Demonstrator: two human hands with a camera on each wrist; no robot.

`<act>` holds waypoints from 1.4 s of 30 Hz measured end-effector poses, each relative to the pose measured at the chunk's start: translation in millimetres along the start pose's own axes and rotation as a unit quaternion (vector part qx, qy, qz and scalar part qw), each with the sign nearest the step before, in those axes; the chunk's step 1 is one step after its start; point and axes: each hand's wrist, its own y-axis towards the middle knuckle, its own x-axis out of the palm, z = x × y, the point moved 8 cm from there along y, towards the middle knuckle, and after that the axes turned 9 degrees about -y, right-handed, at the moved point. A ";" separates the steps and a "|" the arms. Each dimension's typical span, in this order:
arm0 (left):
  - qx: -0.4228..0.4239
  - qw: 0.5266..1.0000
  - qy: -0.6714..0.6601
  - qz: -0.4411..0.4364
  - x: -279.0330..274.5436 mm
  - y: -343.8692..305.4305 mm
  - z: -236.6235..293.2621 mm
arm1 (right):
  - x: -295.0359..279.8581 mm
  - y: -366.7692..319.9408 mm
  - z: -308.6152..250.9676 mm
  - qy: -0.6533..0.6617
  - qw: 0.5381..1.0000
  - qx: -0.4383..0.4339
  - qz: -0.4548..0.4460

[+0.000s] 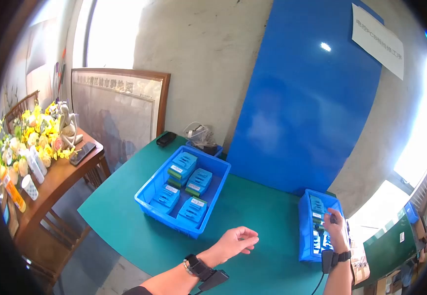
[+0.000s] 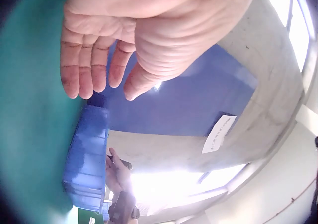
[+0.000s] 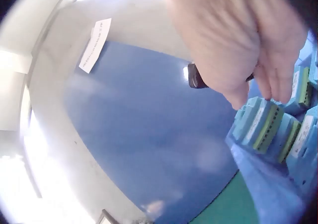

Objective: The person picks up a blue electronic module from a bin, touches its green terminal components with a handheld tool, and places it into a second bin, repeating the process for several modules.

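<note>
My right hand (image 1: 339, 231) is over the narrow blue bin (image 1: 304, 236) at the right. It grips a short black object (image 3: 196, 77), whose rounded end sticks out beside the palm; its kind I cannot tell. Below the fingers, light-blue plastic modules (image 3: 256, 122) with white labels and green strips sit inside that bin. My left hand (image 1: 233, 243) is over the green table, its fingers loosely bent and nothing between them. The wider blue bin (image 1: 171, 223) stands beyond it to the left, with several stacked light-blue modules (image 1: 192, 210) in it.
The green table (image 1: 120, 211) meets a wall with a tall blue panel (image 1: 307, 98). Behind the wider bin are a smaller blue bin with a plastic bag (image 1: 201, 135) and a black object (image 1: 166, 139). Left stands a wooden table (image 1: 58, 179) with flowers and a phone (image 1: 82, 153).
</note>
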 end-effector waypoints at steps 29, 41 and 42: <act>-0.026 0.617 0.614 0.491 -205.7 25.9 213.0 | 166.0 -176.6 -103.2 0.391 0.891 -0.034 -0.226; 0.019 0.822 0.446 0.354 -182.6 14.8 216.5 | 174.4 -163.8 -88.8 0.326 0.921 -0.033 -0.212; 0.095 0.853 0.438 0.267 -168.5 10.1 217.1 | 177.0 -162.8 -85.2 0.322 0.924 -0.009 -0.209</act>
